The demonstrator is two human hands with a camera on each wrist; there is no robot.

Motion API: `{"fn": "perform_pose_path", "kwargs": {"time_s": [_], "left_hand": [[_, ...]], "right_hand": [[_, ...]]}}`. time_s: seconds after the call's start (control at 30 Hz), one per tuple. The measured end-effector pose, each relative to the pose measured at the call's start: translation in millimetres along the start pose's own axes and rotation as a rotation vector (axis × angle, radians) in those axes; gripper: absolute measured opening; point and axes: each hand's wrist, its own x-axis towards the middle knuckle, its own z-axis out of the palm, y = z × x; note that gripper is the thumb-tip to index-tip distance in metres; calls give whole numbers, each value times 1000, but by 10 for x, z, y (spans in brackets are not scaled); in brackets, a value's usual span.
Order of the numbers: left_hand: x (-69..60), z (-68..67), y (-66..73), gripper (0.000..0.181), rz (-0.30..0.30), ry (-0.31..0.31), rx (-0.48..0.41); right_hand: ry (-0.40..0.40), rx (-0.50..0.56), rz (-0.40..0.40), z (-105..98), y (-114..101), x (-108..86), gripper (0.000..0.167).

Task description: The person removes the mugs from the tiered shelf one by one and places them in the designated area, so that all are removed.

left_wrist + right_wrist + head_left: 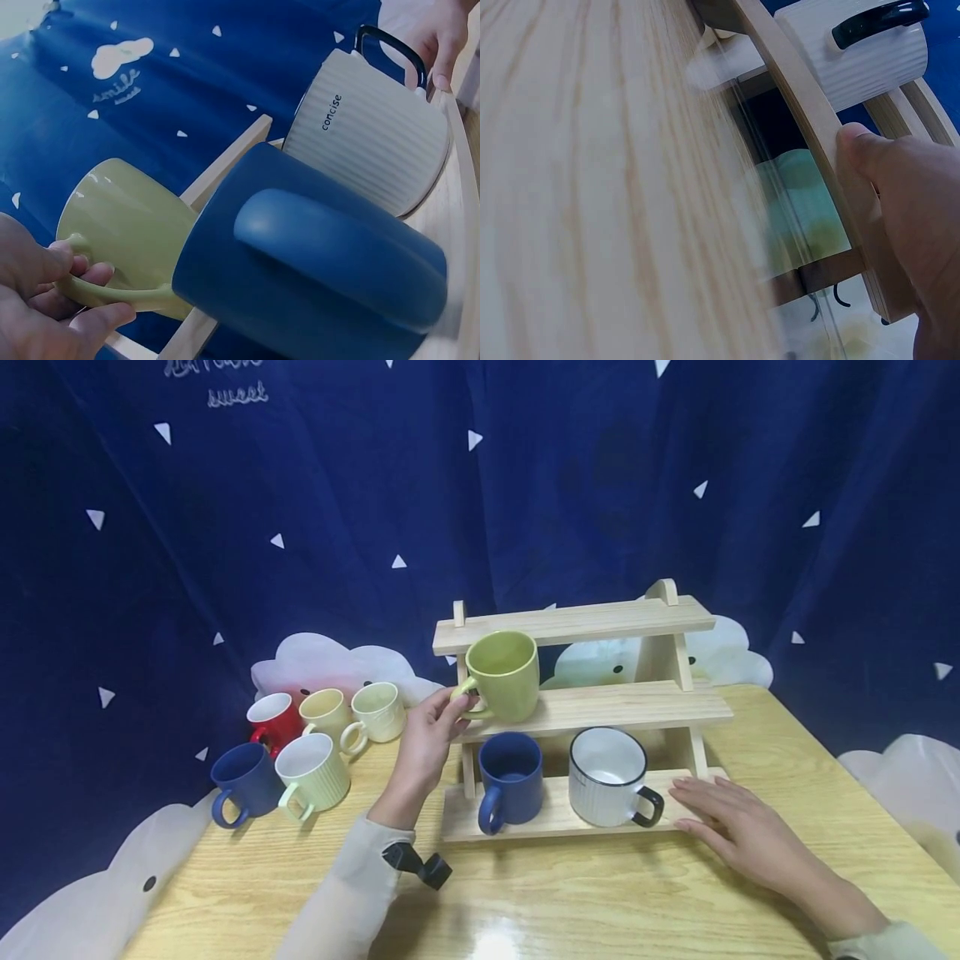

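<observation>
My left hand (429,739) pinches the handle of a yellow-green mug (512,681), which is upright at the left end of the wooden rack's (637,717) middle shelf. Fingers and thumb around that handle also show in the left wrist view. Below it, a blue mug (513,781) stands on the bottom shelf, beside a white ribbed mug (600,781) with black rim and handle. My right hand (738,831) rests on the bottom shelf's right end, fingers fairly straight. In the right wrist view its thumb (855,139) touches the shelf edge.
On the table's left stand a red mug (275,722), a pale yellow mug (327,714), a cream mug (378,714), another blue mug (251,781) and a pale green ribbed mug (318,772). A dark blue curtain (570,485) hangs behind the table (600,893).
</observation>
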Motion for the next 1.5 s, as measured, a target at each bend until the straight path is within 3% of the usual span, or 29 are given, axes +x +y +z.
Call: {"fn": "perform_pose_path", "kwargs": {"time_s": [0.5,0.77,1.03,1.5], "left_hand": [[-2,-139,17,24,-5,30,35],[-29,-264,62,25,-17,39,7],[-93,-416,140,27,2,39,46],[-299,-758,157,29,6,126,62]], "right_hand": [[3,2,5,-2,-14,1,48],[-4,5,8,-10,-19,6,48],[-5,2,10,-14,-24,5,49],[7,5,2,-18,-28,16,49]]}}
